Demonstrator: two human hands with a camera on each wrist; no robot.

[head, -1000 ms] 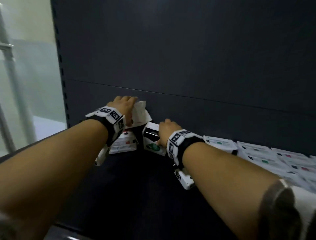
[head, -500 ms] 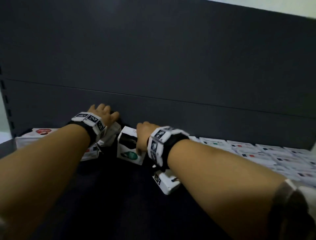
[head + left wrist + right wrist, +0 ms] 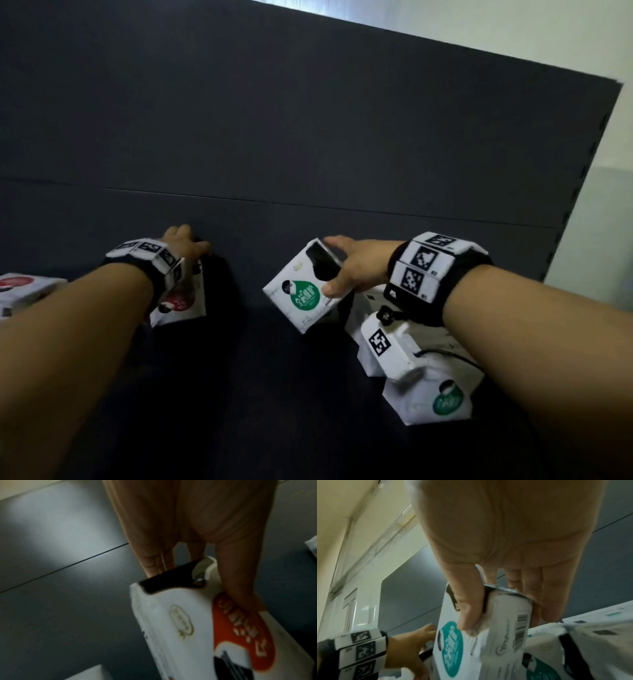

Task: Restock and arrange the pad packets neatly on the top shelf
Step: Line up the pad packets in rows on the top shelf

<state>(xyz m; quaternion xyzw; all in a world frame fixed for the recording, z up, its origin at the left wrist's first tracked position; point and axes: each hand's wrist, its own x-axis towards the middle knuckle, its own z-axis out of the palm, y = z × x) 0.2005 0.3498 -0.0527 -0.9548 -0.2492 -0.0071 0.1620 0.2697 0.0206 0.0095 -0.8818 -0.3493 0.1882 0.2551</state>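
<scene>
Lifted since a moment ago, the white green-labelled pad packet [image 3: 301, 289] sits tilted in the right hand [image 3: 359, 265], thumb and fingers pinching it above the dark shelf [image 3: 274, 394]; the left hand [image 3: 183, 241] grips a white red-labelled pad packet [image 3: 180, 303] standing on that shelf.

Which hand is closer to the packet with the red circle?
Left. The left hand grips the red-circle packet from its top; the right hand is apart to its right, holding the green-circle packet.

Dark back panel [image 3: 308, 137] behind shelf; pale wall [image 3: 513, 31] beyond; glass partition [image 3: 368, 563] leftward.
</scene>
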